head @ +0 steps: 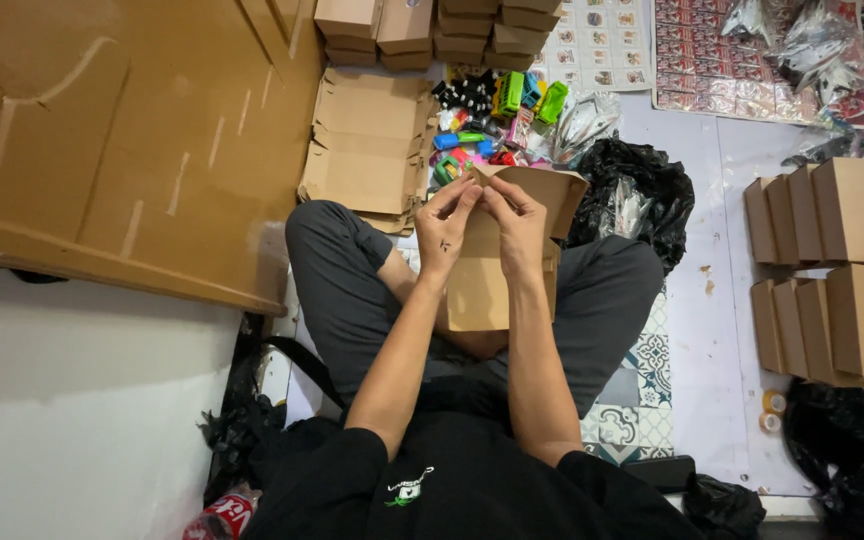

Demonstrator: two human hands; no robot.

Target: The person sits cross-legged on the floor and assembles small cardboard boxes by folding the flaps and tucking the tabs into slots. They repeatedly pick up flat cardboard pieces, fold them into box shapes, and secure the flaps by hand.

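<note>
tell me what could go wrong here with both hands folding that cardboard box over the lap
The left hand and right hand pinch only the top flap of the cardboard box, so it could crease crookedly or tear there. The box is half folded and nothing seems to hold its lower part, so it might spring open or slip from the lap. The pile of small colourful toys lies close ahead on the floor; a dropped box could scatter it.

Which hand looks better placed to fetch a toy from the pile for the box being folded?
Probably the left hand: it pinches the cardboard box flap on the side nearest the colourful toys. The right hand also grips the flap, slightly farther off.
</note>
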